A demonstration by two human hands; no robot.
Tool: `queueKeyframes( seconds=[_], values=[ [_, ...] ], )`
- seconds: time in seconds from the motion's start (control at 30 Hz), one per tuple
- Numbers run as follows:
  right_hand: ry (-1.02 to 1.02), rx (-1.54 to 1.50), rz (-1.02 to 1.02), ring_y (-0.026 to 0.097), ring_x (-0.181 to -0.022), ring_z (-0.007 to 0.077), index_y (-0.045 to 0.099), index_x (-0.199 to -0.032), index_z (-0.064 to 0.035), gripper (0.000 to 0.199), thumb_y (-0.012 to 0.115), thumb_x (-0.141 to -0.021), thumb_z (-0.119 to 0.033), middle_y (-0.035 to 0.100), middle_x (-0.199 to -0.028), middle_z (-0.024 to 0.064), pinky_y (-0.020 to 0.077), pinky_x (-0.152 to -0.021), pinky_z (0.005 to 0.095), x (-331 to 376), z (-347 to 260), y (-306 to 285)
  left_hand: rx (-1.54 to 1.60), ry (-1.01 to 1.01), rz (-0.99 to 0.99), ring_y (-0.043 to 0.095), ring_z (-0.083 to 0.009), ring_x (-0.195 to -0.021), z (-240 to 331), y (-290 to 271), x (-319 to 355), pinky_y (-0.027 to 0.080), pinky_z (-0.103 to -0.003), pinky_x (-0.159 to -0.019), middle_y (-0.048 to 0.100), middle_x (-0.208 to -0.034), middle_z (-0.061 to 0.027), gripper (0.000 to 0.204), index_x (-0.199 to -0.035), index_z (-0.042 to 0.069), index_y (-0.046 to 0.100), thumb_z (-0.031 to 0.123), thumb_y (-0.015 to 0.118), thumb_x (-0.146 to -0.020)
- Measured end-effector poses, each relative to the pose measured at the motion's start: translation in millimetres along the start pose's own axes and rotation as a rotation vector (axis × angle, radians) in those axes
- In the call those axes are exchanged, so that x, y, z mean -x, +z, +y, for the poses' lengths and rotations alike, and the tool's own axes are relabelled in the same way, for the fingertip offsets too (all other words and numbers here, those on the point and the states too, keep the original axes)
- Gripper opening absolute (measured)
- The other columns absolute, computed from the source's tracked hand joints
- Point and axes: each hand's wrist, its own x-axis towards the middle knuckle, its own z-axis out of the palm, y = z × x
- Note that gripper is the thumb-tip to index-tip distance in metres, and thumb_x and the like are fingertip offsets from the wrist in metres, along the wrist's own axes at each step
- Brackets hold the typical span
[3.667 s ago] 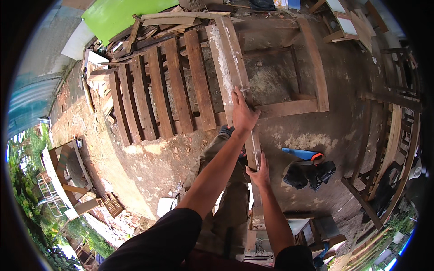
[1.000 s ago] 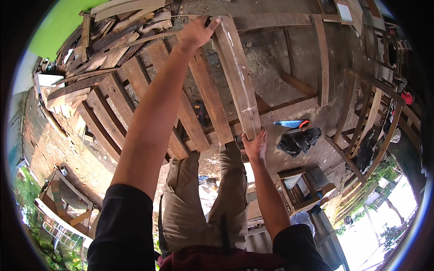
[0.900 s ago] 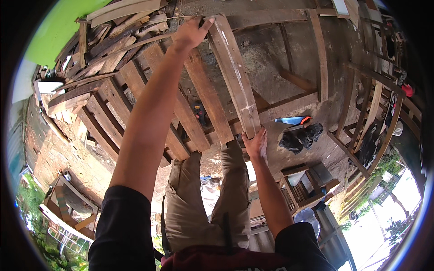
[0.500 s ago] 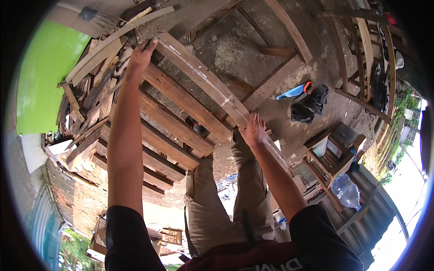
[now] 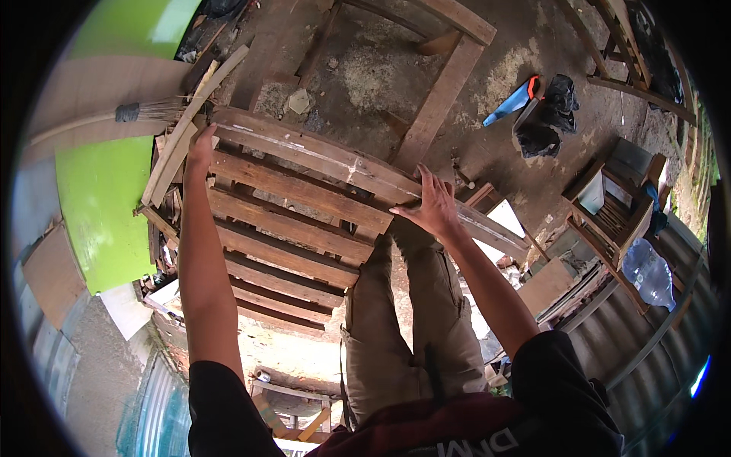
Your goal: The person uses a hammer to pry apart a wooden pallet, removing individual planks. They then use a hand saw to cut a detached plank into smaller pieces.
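A long grey-brown wooden plank point(image 5: 304, 148) with pale streaks runs from upper left to lower right in front of my legs. My left hand point(image 5: 200, 150) is closed round its far left end. Farther along, my right hand point(image 5: 435, 206) spans the plank, thumb at the near edge and fingers over the far edge. Their undersides are hidden. Just nearer to me, several brown wooden slats point(image 5: 289, 221) lie in a parallel row, their right ends close to my trousers.
Scrap wood and a curved wooden piece point(image 5: 190, 129) lie at the left, by a broom point(image 5: 128, 113) and green panel point(image 5: 103, 213). A blue handsaw point(image 5: 510, 101) and black plastic bag point(image 5: 550, 118) lie on the floor. A wooden stool-like frame point(image 5: 613, 206) and plastic bottle point(image 5: 649, 274) stand right.
The plank's left end has swung down and left with my left hand, so it slants less. My right hand's fingers have spread wider over it. The whole view has turned.
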Motion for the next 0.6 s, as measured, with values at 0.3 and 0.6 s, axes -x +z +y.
queueKeyframes(
  seconds=[0.3, 0.6],
  values=[
    [0.952, -1.371, -0.148, 0.056, -0.119, 0.0265, 0.047, -0.134, -0.0047, 0.074, 0.073, -0.087, -0.055, 0.056, -0.129, 0.0170, 0.0479, -0.097, 0.0438, 79.5, 12.1, 13.3, -0.394, -0.299, 0.383, 0.055, -0.0466, -0.124, 1.8, 21.8, -36.5, 0.043, -0.050, -0.104, 0.060, -0.129, -0.0318, 0.093, -0.129, -0.006, 0.060, 0.074, 0.054, -0.082],
    [1.429, -2.138, 0.485, 0.039, -0.138, 0.0319, 0.030, -0.146, -0.0019, 0.096, 0.078, -0.082, -0.055, 0.034, -0.152, 0.0139, 0.0298, -0.117, 0.0529, -7.8, -48.9, 38.0, -0.357, -0.155, 0.743, 0.063, -0.0451, -0.112, 36.7, 63.6, -12.0, 0.048, -0.050, -0.097, 0.066, -0.117, -0.0320, 0.080, -0.113, -0.011, 0.068, 0.062, 0.057, -0.082]
  ],
)
